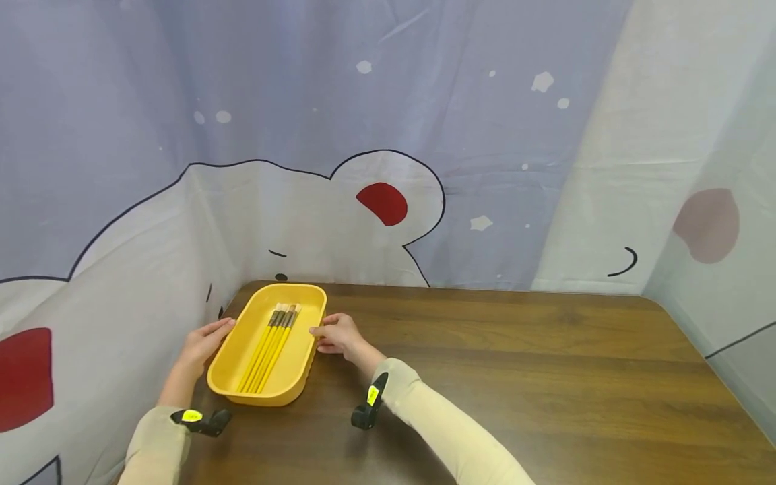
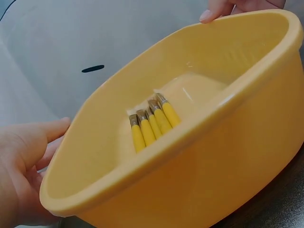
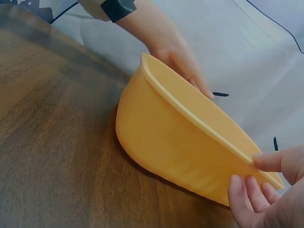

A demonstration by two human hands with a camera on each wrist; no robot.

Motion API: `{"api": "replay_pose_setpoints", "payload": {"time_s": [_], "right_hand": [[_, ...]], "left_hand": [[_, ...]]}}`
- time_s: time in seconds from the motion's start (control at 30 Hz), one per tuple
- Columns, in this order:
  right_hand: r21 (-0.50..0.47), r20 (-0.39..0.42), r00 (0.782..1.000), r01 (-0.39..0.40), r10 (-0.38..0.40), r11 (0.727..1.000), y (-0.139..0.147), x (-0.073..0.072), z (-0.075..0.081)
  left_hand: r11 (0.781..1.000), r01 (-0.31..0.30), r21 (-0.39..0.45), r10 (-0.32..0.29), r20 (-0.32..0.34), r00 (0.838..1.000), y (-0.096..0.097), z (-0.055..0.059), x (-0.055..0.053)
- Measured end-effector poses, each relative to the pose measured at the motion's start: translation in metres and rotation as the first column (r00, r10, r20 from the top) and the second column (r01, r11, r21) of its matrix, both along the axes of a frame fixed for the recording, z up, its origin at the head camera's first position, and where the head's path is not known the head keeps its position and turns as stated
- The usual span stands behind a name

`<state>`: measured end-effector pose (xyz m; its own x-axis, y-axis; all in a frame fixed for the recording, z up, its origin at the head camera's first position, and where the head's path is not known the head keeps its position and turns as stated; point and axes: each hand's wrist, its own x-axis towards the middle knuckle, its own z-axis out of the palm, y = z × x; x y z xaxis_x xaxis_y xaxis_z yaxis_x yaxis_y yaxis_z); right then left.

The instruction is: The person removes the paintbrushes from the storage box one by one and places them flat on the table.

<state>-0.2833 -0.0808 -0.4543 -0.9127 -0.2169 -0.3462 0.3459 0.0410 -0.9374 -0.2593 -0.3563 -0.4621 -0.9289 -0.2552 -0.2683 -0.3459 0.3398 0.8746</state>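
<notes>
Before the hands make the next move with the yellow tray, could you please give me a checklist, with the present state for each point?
1. Left hand touching the tray's left side: ok.
2. Right hand holding the right side, thumb over the rim: ok.
3. Brushes inside the tray: ok.
4. Brushes side by side, pointing the same way: ok.
5. Whole base flat on the table: cannot tell, the underside is hidden.

From my remote view, the tray [image 1: 251,325] sat toward the surface's [image 1: 545,357] left end, brushes [image 1: 269,350] inside, left grip [image 1: 203,342] at its left side, right grip [image 1: 339,335] at its right, curtain [image 1: 497,135] behind.
</notes>
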Motion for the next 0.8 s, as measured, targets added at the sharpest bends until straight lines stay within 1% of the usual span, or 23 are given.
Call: {"api": "replay_pose_setpoints", "payload": {"time_s": [0.13,0.33,0.5,0.7,0.8], "right_hand": [[-0.028,0.012,1.000,-0.007,0.008,1.000,-0.0001,0.0004,0.0005],[-0.084,0.055,0.998,-0.005,0.010,0.996,0.0008,0.0021,0.0035],[-0.100,0.061,0.998,0.000,0.006,0.995,0.0004,0.0024,0.0053],[-0.121,0.063,0.998,0.003,0.005,0.993,-0.0007,0.0015,0.0025],[-0.128,0.060,0.998,0.001,0.007,0.992,-0.0007,0.0012,0.0008]], "left_hand": [[1.000,-0.005,-0.001,0.005,0.010,1.000,-0.0012,-0.0018,-0.0018],[0.998,-0.010,0.066,0.010,-0.004,1.000,-0.0019,0.0003,-0.0070],[0.994,-0.001,0.108,-0.001,0.016,1.000,-0.0033,0.0043,-0.0090],[0.996,0.018,0.083,-0.023,0.054,0.998,-0.0024,0.0076,-0.0086],[0.995,0.033,0.097,-0.038,0.054,0.998,-0.0022,0.0073,-0.0089]]}}
